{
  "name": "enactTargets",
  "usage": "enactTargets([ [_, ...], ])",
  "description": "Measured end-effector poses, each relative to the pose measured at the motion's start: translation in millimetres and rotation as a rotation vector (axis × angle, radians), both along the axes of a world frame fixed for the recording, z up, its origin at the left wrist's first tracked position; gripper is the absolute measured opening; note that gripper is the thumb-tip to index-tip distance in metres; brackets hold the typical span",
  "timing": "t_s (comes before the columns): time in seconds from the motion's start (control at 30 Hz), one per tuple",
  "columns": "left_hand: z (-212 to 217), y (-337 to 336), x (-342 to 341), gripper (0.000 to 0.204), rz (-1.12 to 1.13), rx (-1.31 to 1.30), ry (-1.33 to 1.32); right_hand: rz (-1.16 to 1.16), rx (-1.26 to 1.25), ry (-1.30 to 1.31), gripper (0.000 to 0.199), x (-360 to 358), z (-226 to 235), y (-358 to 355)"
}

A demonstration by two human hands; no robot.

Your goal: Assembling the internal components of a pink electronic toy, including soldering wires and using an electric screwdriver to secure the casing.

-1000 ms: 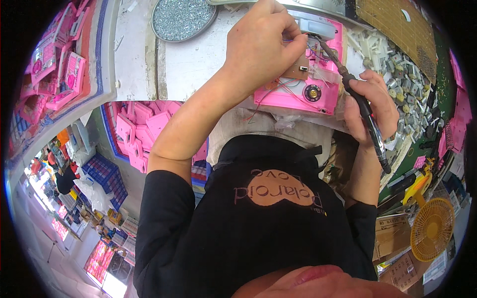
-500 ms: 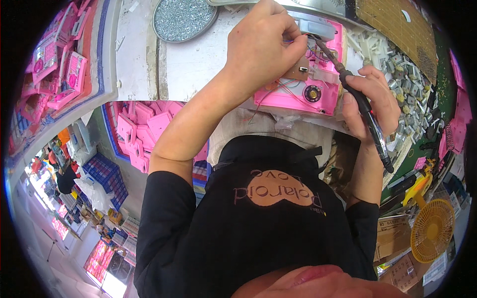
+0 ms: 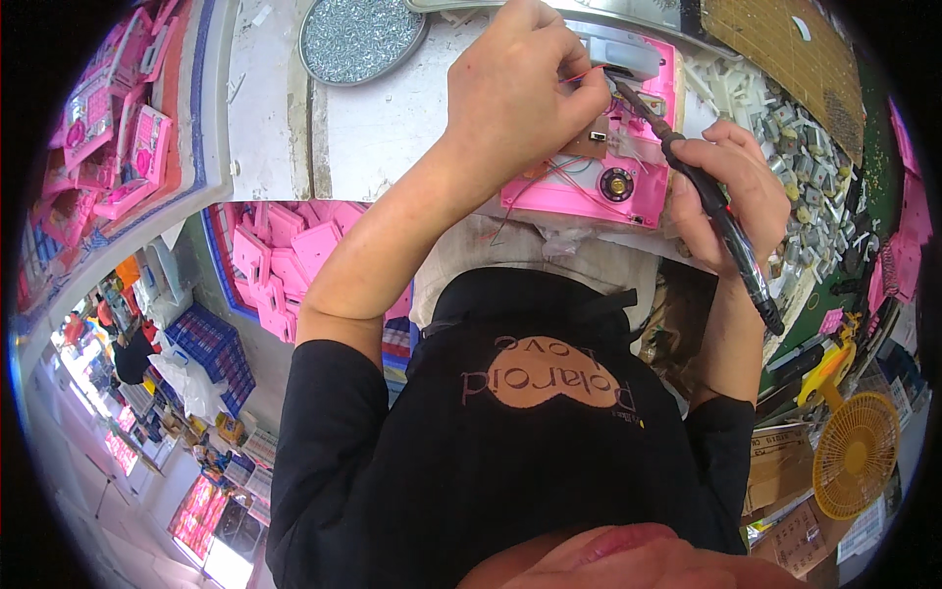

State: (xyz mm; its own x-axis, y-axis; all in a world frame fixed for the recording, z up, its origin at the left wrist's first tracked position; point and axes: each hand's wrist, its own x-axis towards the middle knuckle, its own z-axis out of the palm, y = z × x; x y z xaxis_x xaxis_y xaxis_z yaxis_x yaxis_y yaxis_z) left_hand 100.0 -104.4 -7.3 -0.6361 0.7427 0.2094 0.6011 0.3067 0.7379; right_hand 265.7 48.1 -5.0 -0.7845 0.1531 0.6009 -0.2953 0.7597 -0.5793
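A pink plastic housing (image 3: pixel 643 204) lies opened on the bench, with a brown circuit board (image 3: pixel 589 143), thin wires and a round black speaker (image 3: pixel 616 185) inside. Over its far left side, my left hand (image 3: pixel 530 88) pinches a thin red wire (image 3: pixel 587 73) between thumb and fingers. My right hand (image 3: pixel 731 191) grips a black soldering iron (image 3: pixel 721 211) like a pen. The iron's tip points up and left into the housing, close beside the pinched wire; whether they touch I cannot tell. A grey rounded part (image 3: pixel 623 54) sits at the housing's far end.
A round tray (image 3: pixel 363 39) of small screws stands at the back left. Many small metal and white parts (image 3: pixel 785 147) cover the right side. Pink housings fill a crate (image 3: pixel 285 255) below the bench and a pile (image 3: pixel 118 137) at far left. A yellow fan (image 3: pixel 854 456) is at lower right.
My right hand and the soldering iron have shifted slightly up and left, bringing the tip nearer my left fingers. The red wire at my left fingertips now shows more plainly.
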Motion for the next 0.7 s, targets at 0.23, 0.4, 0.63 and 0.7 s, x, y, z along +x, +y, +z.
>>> enactTargets([
  [0.23,-2.1,0.9,0.5,0.015,0.005,0.012,0.053,-0.006,0.006,0.011,0.026,-4.1,-0.7,1.4],
  [0.4,-1.3,0.4,1.8,0.015,0.007,-0.003,0.035,-0.007,0.011,-0.01,0.025,-3.6,1.8,1.1],
  [0.63,-2.3,1.6,4.4,0.016,0.019,0.022,0.104,-0.002,0.028,-0.002,0.026,-3.1,2.3,2.8],
  [0.7,-1.5,1.9,4.6,0.016,0.02,0.019,0.131,0.011,0.035,-0.015,0.027,-1.0,5.6,3.3],
])
